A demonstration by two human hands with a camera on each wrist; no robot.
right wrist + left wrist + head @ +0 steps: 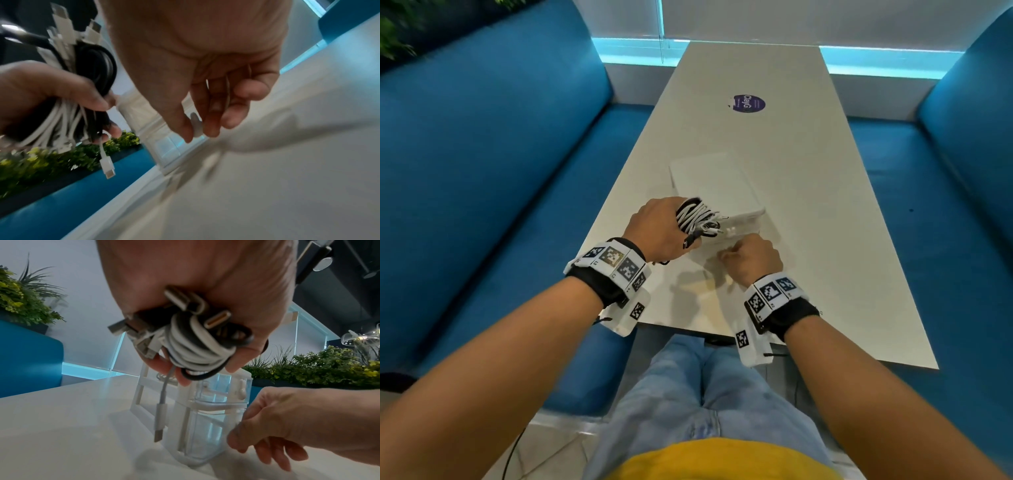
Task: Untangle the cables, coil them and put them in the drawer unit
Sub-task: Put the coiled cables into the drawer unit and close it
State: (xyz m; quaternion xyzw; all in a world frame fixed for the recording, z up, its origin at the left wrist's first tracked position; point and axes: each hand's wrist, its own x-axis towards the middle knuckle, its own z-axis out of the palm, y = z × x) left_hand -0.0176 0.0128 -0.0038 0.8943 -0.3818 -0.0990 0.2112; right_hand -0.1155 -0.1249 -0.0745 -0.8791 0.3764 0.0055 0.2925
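Observation:
My left hand (671, 228) grips a coiled bundle of white and black cables (697, 216) just above the clear plastic drawer unit (717, 186) on the white table. In the left wrist view the bundle (195, 347) shows several plugs, and one white plug (159, 423) dangles in front of the unit (205, 421). My right hand (731, 254) is at the unit's near lower front. In the right wrist view its thumb and fingers (211, 123) pinch a small grey drawer knob (194, 125). Both drawers look closed.
The long white table (808, 212) runs away from me, with a purple round sticker (749, 103) farther back. Blue sofas (482, 178) flank it on both sides. Green plants (308, 368) stand behind the seats.

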